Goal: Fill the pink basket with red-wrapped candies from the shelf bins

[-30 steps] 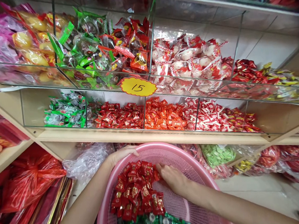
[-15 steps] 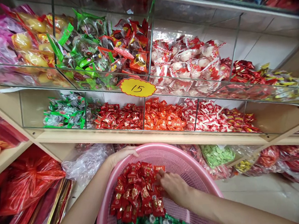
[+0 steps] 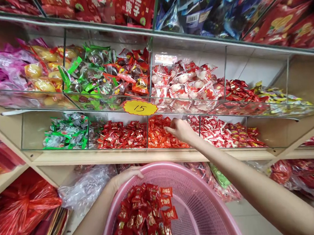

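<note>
A pink mesh basket (image 3: 206, 197) stands below the shelves, with red-wrapped candies (image 3: 145, 216) piled in its left part. My left hand (image 3: 127, 177) grips the basket's upper left rim. Above the bin of orange-red candies (image 3: 158, 133) on the lower shelf, my right hand (image 3: 180, 130) has its fingers bent together; whether a candy is between them cannot be made out. Dark red candies (image 3: 121, 134) fill the bin to its left, and red-and-white candies (image 3: 212, 129) lie to its right.
Glass dividers and a glass front edge (image 3: 176, 149) bound the low bins. A yellow tag (image 3: 140, 107) marked 15 hangs above them. Plastic bags of goods lie under the shelf, and a red bag (image 3: 23, 211) sits at the lower left.
My right hand has moved up from inside the basket to the orange-red candy bin. The view has tilted upward, and the green candies in the basket are now almost out of sight.
</note>
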Tool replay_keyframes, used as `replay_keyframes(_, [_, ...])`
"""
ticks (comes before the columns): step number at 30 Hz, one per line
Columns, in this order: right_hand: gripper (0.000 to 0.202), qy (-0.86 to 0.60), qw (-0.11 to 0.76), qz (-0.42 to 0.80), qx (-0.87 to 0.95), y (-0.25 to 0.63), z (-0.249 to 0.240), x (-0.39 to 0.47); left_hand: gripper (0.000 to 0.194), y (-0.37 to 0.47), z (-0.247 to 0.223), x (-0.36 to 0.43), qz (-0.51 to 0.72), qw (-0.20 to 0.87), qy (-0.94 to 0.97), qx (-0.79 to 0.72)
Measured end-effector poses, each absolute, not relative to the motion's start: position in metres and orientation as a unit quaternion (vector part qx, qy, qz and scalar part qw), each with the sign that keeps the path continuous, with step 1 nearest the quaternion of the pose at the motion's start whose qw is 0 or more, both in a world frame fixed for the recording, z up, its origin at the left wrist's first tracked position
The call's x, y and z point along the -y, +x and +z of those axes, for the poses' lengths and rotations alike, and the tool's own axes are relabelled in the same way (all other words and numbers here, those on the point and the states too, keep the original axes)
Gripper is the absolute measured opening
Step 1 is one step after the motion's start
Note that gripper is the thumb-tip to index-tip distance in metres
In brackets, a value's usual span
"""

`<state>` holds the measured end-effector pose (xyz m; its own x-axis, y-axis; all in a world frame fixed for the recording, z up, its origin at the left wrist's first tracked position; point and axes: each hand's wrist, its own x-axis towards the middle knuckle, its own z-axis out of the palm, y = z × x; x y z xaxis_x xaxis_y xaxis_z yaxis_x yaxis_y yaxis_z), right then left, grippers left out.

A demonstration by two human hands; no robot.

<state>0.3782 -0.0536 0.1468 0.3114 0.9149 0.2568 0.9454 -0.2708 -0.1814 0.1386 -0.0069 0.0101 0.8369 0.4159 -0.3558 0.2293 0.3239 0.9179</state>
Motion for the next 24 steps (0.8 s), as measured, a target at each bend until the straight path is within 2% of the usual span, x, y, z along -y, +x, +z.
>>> replay_keyframes(5, [0.045,-0.824,0.103,-0.031,0.556,0.37,0.14,0.035,0.046,0.138,0.007,0.004,0.055,0.767,0.579,-0.271])
replay_keyframes(14, [0.04,-0.804,0.175,-0.008,0.569,0.391,0.138,0.045,0.047,0.136,0.004,0.003,0.054,0.773,0.576,-0.26])
replay_keyframes(24, [0.042,-0.824,0.143,0.035,0.546,0.385,0.121,0.058,0.046,0.139,0.007,0.004,0.058,0.745,0.599,-0.288])
